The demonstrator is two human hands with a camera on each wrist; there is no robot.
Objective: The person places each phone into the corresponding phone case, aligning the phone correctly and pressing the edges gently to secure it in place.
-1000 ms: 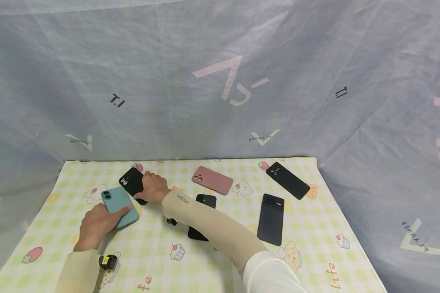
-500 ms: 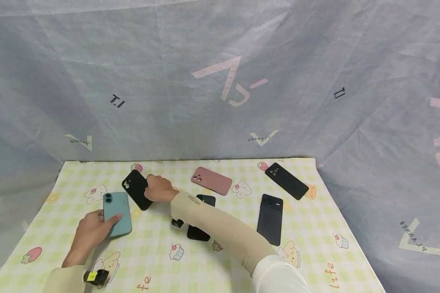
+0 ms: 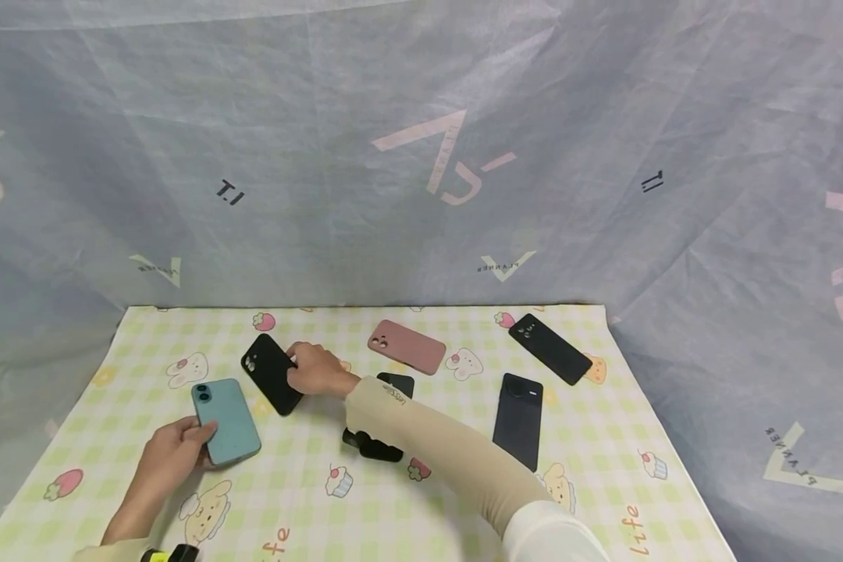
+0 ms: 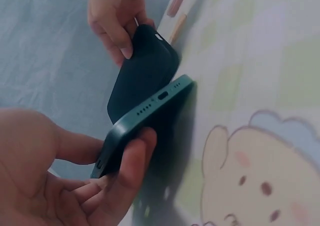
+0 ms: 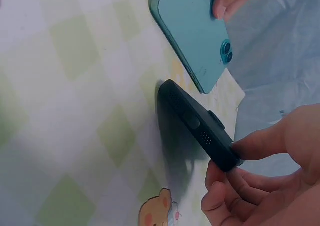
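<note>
My left hand (image 3: pixel 195 445) pinches the near end of a teal phone (image 3: pixel 226 421), thumb on one face and fingers under it. In the left wrist view the teal phone (image 4: pixel 145 118) is tipped up on its edge off the cloth. My right hand (image 3: pixel 302 368) grips the right edge of a black phone case (image 3: pixel 272 373) beside the teal phone. The right wrist view has the black case (image 5: pixel 197 126) held at its end between thumb and fingers (image 5: pixel 250 146), with the teal phone (image 5: pixel 192 33) just beyond.
A checkered cartoon-print cloth (image 3: pixel 604 468) covers the table. On it lie a pink case (image 3: pixel 406 346), a black case (image 3: pixel 550 348), a dark phone (image 3: pixel 517 419) and a black phone (image 3: pixel 379 446) partly under my right forearm. Grey-blue fabric (image 3: pixel 421 156) hangs behind.
My left hand drew the teal phone back toward me and lifted its near end. My right hand shifted the black case slightly rightward and closer to me.
</note>
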